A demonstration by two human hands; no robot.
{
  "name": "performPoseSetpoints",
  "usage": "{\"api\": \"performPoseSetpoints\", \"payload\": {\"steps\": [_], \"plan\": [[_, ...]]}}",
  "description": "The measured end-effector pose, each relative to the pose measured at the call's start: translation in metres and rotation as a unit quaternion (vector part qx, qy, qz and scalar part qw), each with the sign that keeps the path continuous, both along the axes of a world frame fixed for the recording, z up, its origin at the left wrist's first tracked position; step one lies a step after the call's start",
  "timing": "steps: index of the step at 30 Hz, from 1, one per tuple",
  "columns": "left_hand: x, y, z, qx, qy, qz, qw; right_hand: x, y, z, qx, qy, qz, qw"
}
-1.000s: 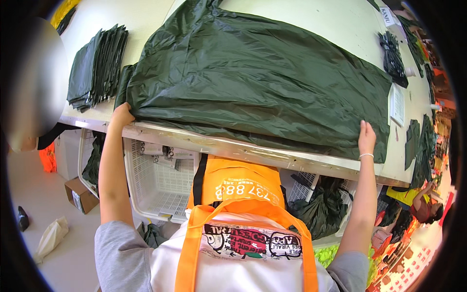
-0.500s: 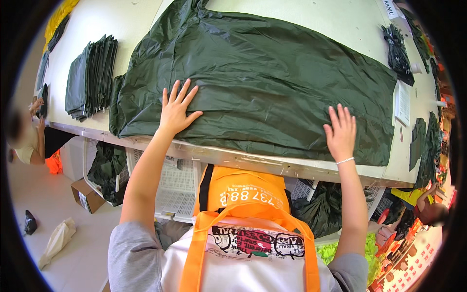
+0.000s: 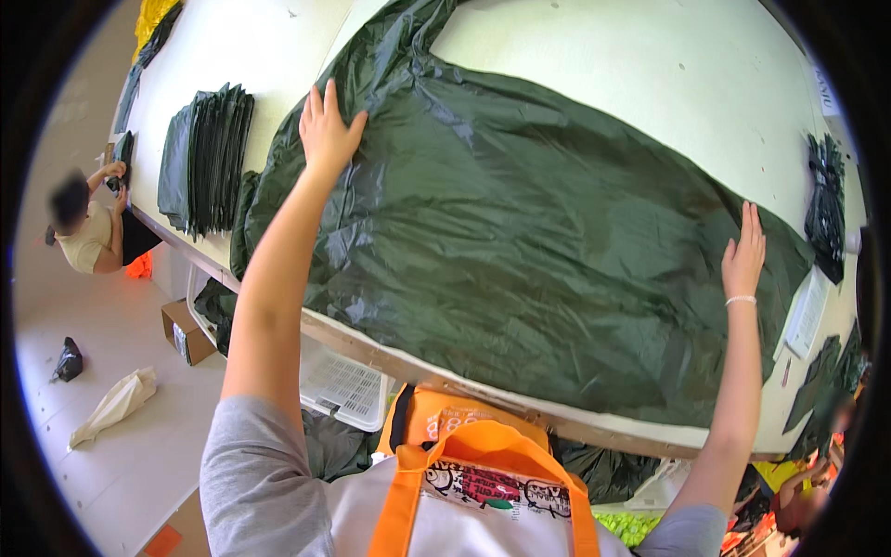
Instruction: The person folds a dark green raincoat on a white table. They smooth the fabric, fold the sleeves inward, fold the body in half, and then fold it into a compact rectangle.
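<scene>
A large dark green garment of thin, shiny fabric [image 3: 520,223] lies spread over the pale table [image 3: 594,46], with creases running across it. Its upper left part narrows into a bunched, sleeve-like strip reaching the far side. My left hand [image 3: 329,135] rests flat on the cloth near this strip, fingers spread and thumb out to the right. Over at the garment's far right edge, my right hand [image 3: 744,255] lies on the fabric with fingers stretched out. Neither hand grips anything.
A stack of folded dark green pieces [image 3: 206,162] stands left of the garment. At the right lie a tied dark bundle [image 3: 824,204] and a white box [image 3: 806,314]. Beneath the table edge are a white plastic basket [image 3: 343,385] and an orange bag [image 3: 445,413]. Another person [image 3: 93,227] works at far left.
Both hands have slid away from me across the cloth, the right one also outward to the right. The garment's near edge now hangs differently, and the view has shifted.
</scene>
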State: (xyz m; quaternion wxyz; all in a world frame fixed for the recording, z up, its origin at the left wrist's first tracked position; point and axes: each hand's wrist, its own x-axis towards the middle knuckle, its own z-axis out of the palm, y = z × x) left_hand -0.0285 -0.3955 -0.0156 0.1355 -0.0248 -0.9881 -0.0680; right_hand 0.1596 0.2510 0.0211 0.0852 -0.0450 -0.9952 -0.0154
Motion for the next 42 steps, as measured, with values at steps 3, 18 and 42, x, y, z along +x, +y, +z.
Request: {"api": "performPoseSetpoints", "payload": {"steps": [3,18,42], "plan": [[-0.084,0.019,0.016,-0.084,-0.098,0.102,0.986,-0.057,0.022,-0.004,0.120,-0.111,-0.028,0.986],[0.063,-0.074,0.128,0.087,0.079,-0.066,0.991,0.149,0.076,0.093,0.120,-0.032,-0.027,0.992],[0.307,0.116,0.116,0.142,-0.107,-0.144,0.974,0.253,0.041,0.058,-0.367,-0.165,-0.110,0.909]]}}
